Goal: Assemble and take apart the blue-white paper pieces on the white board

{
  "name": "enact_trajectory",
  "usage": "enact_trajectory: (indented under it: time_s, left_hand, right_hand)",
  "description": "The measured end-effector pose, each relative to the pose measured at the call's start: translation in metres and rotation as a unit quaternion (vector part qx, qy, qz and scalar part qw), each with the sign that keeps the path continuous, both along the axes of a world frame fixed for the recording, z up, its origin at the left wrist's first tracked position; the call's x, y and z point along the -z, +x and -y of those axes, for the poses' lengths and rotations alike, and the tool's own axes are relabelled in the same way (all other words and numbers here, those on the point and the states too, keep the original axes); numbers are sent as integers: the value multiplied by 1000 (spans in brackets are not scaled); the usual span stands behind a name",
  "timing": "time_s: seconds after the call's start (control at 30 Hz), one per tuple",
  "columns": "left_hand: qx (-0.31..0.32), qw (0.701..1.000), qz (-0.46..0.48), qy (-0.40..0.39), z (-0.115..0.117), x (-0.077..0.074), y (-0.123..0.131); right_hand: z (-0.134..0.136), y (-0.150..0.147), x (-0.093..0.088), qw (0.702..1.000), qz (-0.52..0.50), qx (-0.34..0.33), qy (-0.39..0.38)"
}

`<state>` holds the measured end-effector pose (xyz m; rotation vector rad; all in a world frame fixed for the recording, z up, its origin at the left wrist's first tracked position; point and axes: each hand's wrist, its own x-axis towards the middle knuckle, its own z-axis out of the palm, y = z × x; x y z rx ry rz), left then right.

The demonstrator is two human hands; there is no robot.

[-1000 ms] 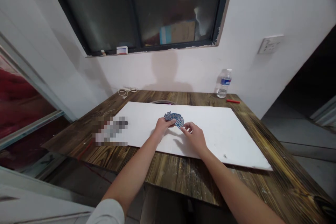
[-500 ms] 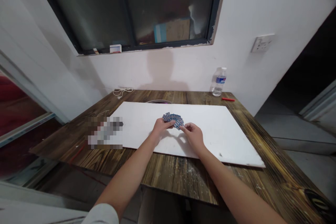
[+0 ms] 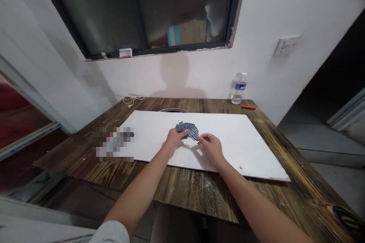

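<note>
A spread fan of playing cards (image 3: pixel 188 129) with blue patterned faces or backs is held above the white board (image 3: pixel 154 131). Closed around the fan's left side is my left hand (image 3: pixel 174 138), its thumb lying across the cards. At the lower right edge of the fan, my right hand (image 3: pixel 211 145) has thumb and fingertips pinched on a card's edge, with the other fingers curled. The markings on the cards are too small to read, and the fingers beneath the fan are hidden.
The board lies on a dark wooden table (image 3: pixel 196 193). Toward the wall stand a water bottle (image 3: pixel 238 89) and a red pen-like stick (image 3: pixel 248 107). A white cable (image 3: pixel 133 99) is coiled at the back left. A blurred-out patch (image 3: pixel 115 144) covers something at the board's left end.
My right fingertips have shifted slightly right along the fan's lower edge, and the cards there look more spread. My left hand keeps its hold almost unmoved.
</note>
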<state>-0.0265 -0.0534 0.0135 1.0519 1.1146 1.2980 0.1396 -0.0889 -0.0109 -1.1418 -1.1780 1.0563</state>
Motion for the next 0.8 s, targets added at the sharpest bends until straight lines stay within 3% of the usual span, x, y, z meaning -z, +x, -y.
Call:
enact_trajectory:
  time_s: [0.33, 0.47, 0.63, 0.7, 0.8]
  left_hand:
    - [-54, 998, 36, -3, -7, 4, -7]
    - [-66, 997, 32, -7, -10, 10, -10]
    - [-54, 998, 32, -13, -10, 10, -8]
    - [-44, 999, 29, -12, -9, 9, -6]
    - [-26, 999, 24, -11, -6, 7, -3]
  right_hand:
    - [-16, 30, -2, 999, 16, 29, 6]
    - [-21, 42, 1, 988, 153, 25, -5]
    - [-15, 41, 2, 932, 348, 77, 69]
    - [-12, 36, 1, 922, 364, 76, 104]
    - [-7, 26, -1, 928, 347, 25, 135]
